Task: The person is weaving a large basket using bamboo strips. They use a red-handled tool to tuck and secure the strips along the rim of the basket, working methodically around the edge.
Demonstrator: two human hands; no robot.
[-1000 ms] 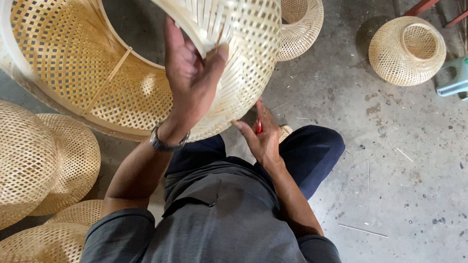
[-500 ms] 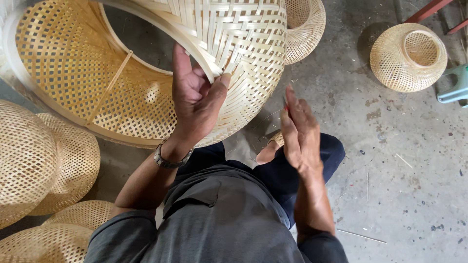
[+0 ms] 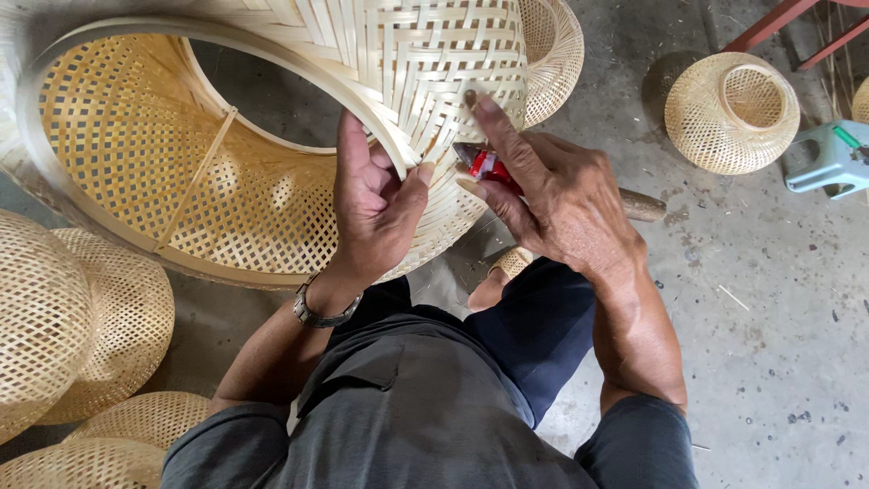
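Several smaller woven bamboo shades are being kept on the concrete floor (image 3: 778,299) around the seated person: a stack of domed shades (image 3: 72,335) is lying along the left edge of the floor, a round open-topped shade (image 3: 731,110) is standing toward the far right corner, and another shade (image 3: 554,54) is partly hidden behind the big one. A pale green plastic stool (image 3: 828,156) is being cut off by the right edge. The person's dark trousers and one foot (image 3: 496,282) are being seen beneath the work.

A large woven bamboo lampshade (image 3: 217,181) is being held up over the lap, with its open rim facing the camera. Its curved rim is being gripped by the left hand (image 3: 376,208), fingers closed around the hoop and thumb pressed on the weave. A red-handled tool (image 3: 484,165) is being clasped in the right hand (image 3: 557,204), just beside the left thumb, while the forefinger is being laid against the outer weave. The tool's tip is hidden.
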